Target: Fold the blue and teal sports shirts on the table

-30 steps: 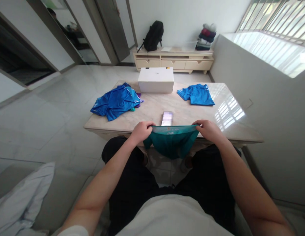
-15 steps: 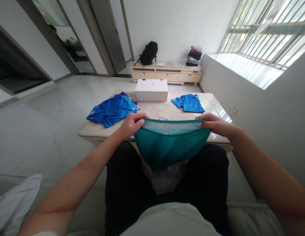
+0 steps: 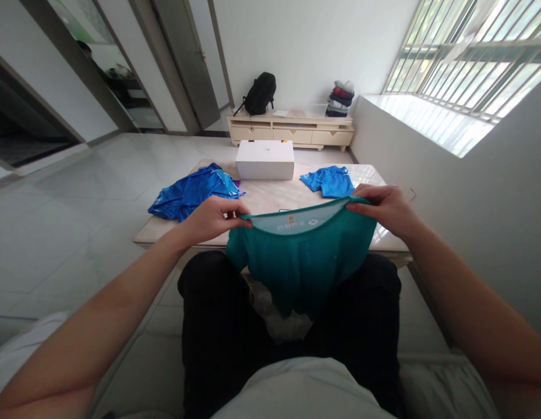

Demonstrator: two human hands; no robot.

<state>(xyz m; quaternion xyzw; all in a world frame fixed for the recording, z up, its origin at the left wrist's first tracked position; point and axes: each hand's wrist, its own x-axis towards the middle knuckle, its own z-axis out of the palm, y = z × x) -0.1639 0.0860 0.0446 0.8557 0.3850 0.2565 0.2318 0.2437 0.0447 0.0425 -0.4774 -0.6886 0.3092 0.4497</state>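
Observation:
A green T-shirt (image 3: pixel 305 262) hangs between my hands over my knees, its neckline stretched wide. Inside the collar a small label and pale print show. My left hand (image 3: pixel 218 218) pinches the neckline's left end between thumb and fingers. At the other end my right hand (image 3: pixel 379 206) is closed on the cloth, slightly higher than the left. Beyond my left hand a crumpled blue garment in shiny plastic (image 3: pixel 194 191) lies on the table. A smaller folded blue garment (image 3: pixel 329 180) lies beyond my right hand.
The low table (image 3: pixel 265 195) stands before my knees, bearing a white box (image 3: pixel 265 162) at its far edge. Against the wall is a low cabinet (image 3: pixel 292 135) with a black backpack (image 3: pixel 260 94) and a stack of folded clothes (image 3: pixel 340 100). A person (image 3: pixel 95 61) is beyond the doorway at left.
My right hand has risen, tilting the neckline up at the right. My left hand has moved slightly left and down. More of the green T-shirt, including a sleeve, now hangs spread out.

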